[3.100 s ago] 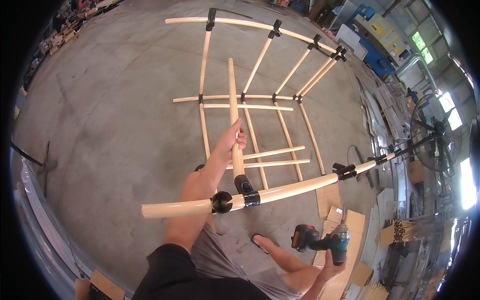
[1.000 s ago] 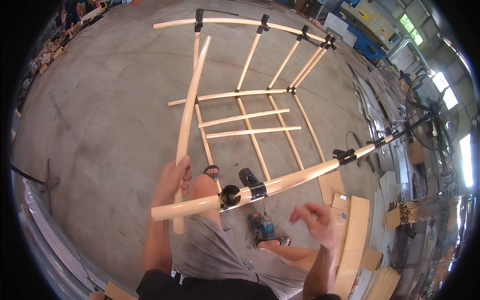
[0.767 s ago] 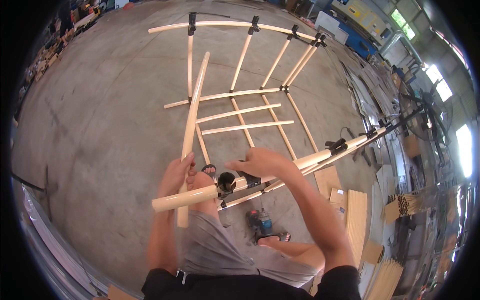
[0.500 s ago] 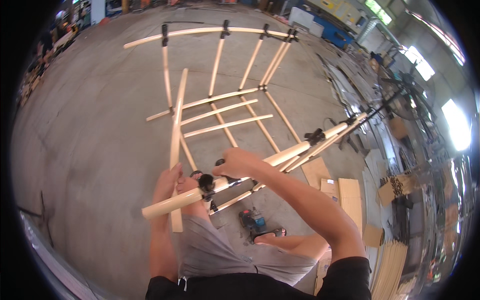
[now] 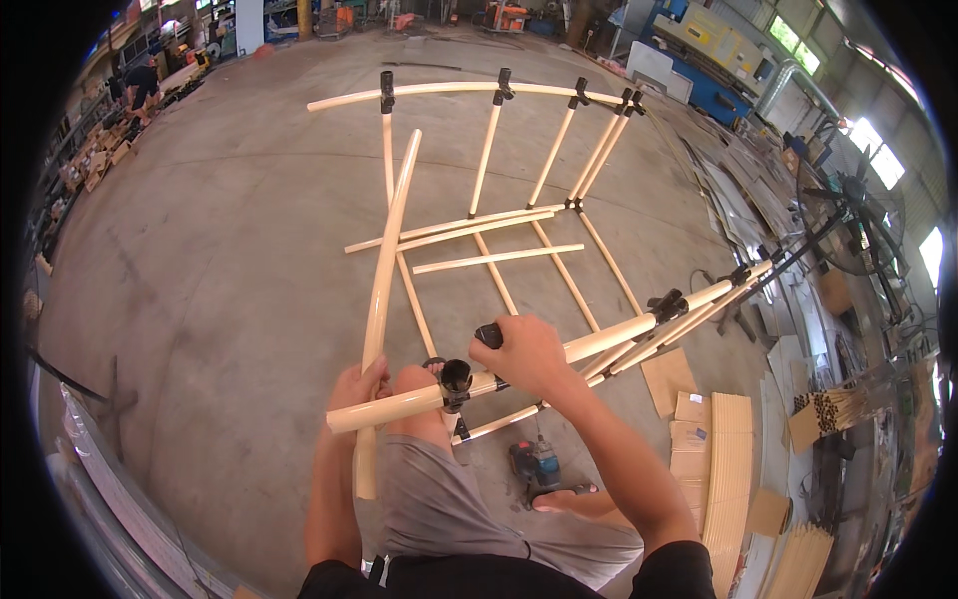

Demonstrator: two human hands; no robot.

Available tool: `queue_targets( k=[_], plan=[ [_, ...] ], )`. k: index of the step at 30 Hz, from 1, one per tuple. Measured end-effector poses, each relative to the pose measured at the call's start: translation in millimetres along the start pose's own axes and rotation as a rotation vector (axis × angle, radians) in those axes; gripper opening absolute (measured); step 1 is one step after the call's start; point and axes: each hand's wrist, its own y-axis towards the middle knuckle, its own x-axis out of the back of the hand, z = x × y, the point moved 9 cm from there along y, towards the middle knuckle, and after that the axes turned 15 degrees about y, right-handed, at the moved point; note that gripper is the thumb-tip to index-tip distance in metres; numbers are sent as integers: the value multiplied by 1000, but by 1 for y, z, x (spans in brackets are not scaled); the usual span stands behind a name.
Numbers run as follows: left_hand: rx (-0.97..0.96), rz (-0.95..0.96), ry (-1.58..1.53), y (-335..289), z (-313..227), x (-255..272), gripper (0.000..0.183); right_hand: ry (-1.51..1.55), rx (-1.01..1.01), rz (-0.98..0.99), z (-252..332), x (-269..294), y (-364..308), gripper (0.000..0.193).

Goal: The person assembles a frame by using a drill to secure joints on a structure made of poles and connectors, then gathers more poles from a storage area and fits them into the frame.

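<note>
While my left hand (image 5: 361,385) is wrapped around a loose cream pole (image 5: 385,275), the long part of the pole sticks up just past 12 o'clock from that hand, and its short end pokes down at 6 o'clock. At 3 o'clock, near that hand, a black cup joint (image 5: 456,381) sits on a long cream rail (image 5: 611,337). Next along is a black tube joint (image 5: 488,335), with my right hand (image 5: 531,353) curled around it, so the joint peeks out at 10 o'clock. Well past that hand, near 12 o'clock, is a big pole frame (image 5: 484,160). At 6 o'clock from it, a blue and black drill (image 5: 537,461) is on the floor. The rail runs off toward 2 o'clock, and a brown cardboard sheet (image 5: 668,382) lies just past 3 o'clock.
</note>
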Motion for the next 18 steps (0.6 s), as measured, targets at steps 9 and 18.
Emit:
queue_targets(
  k=[9,18],
  plan=[
    [16,-135,89,1,0,76,39,-99,27,-90,-8,8,-2,39],
    [48,-91,345,-65,-134,66,39,-49,13,-207,-8,9,-14,47]
  ],
)
